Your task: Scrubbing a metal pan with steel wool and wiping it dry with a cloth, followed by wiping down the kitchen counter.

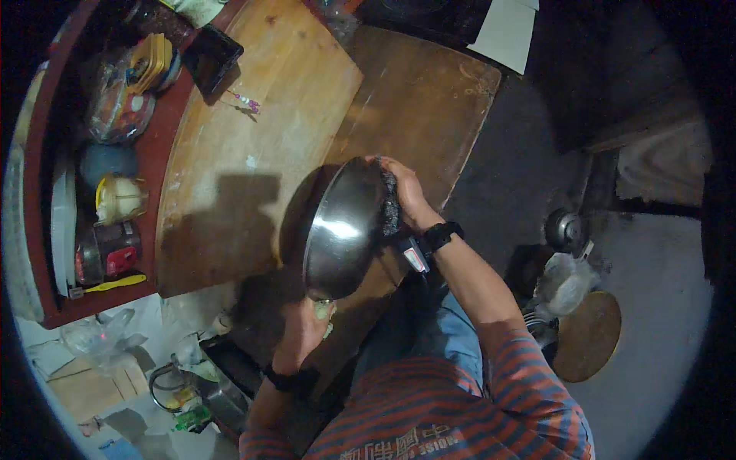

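Observation:
A dark, shiny round metal pan (342, 230) is held tilted on edge above the wooden tabletop, with light glinting on its curved side. My right hand (405, 184) wraps around its upper right edge. Between that palm and the pan is a black, crinkled textured patch (391, 201); I cannot tell whether it is a pad or part of the pan. At the pan's lower end, my left hand (310, 328) grips near the rim, a pale green-yellow piece (323, 310) showing between its fingers. The far side of the pan is hidden.
Wooden boards (287, 75) cover the table. A black phone-like object (213, 60) and a beaded string (247, 102) lie at upper left. A red shelf (172, 132) holds jars and a yellow-handled brush (115, 283). A round wooden board (589, 336) stands at right.

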Demonstrator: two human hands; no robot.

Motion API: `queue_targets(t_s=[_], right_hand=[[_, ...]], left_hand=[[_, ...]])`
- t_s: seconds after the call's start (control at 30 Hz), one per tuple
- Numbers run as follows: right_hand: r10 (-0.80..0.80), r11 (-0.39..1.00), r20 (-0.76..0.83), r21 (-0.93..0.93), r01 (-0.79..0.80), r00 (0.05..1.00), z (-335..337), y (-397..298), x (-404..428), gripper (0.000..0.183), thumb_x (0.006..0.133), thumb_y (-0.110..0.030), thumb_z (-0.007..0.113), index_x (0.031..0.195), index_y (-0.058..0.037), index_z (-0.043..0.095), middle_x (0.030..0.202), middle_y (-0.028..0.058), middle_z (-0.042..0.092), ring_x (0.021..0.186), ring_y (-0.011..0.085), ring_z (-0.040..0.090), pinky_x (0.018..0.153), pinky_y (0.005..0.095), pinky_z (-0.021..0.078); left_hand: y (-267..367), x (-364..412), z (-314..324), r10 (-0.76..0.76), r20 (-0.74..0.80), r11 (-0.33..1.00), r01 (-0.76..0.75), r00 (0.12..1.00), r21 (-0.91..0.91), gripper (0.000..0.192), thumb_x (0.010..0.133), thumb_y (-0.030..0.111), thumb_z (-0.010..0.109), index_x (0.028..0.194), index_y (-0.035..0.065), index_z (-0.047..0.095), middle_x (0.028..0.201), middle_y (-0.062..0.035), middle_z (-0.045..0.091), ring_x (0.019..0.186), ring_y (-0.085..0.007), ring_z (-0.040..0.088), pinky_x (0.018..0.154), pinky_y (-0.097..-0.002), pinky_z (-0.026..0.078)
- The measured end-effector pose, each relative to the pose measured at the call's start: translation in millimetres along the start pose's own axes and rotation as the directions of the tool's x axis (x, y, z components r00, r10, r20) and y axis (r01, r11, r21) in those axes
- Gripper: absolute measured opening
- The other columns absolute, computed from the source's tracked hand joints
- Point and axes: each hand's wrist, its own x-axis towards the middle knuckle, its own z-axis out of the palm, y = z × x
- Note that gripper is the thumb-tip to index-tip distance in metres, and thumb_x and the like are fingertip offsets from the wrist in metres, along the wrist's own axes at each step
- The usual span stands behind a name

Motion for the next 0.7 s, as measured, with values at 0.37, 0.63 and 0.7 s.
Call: queue_targets(t_s=[0.37,0.63,0.7], right_hand=[[-0.279,-0.206,0.903,-0.388,0.898,0.326,120.4,-17.3,-111.5,0.028,0.072,-0.021,0.074,0.097,-0.0089,0.073,0.100,0.0084,0.067,0.112,0.0288,0.063,0.118,0.0586,0.0345],[-0.129,0.604,0.420,-0.685,0.407,0.898,48.6,-37.0,37.3,0.036,0.097,-0.030,0.059,0.105,0.0029,0.073,0.106,0.0154,0.075,0.099,0.0273,0.067,0.093,0.0374,0.0505],[-0.130,0.678,0.353,-0.650,0.343,0.927,24.7,-16.9,55.6,0.036,0.099,-0.030,0.057,0.108,0.0020,0.073,0.101,0.0098,0.074,0.096,0.0215,0.066,0.092,0.0341,0.0506]], left_hand=[[-3.4,11.1,-14.0,0.086,0.034,0.971,-0.076,0.996,-0.227,0.028,0.088,0.027,0.078,0.101,0.0037,0.072,0.089,-0.0227,0.073,0.084,-0.0459,0.070,0.076,-0.0505,0.056],[-1.1,6.0,-9.7,-0.054,0.051,0.964,0.065,0.997,-0.259,0.018,0.091,0.015,0.074,0.103,0.0019,0.072,0.092,-0.0210,0.075,0.088,-0.0403,0.073,0.077,-0.0449,0.058],[-9.7,6.1,-6.3,-0.024,0.060,0.964,0.038,0.998,-0.263,0.020,0.091,0.016,0.074,0.105,0.0013,0.071,0.092,-0.0206,0.075,0.088,-0.0389,0.074,0.077,-0.0441,0.058]])
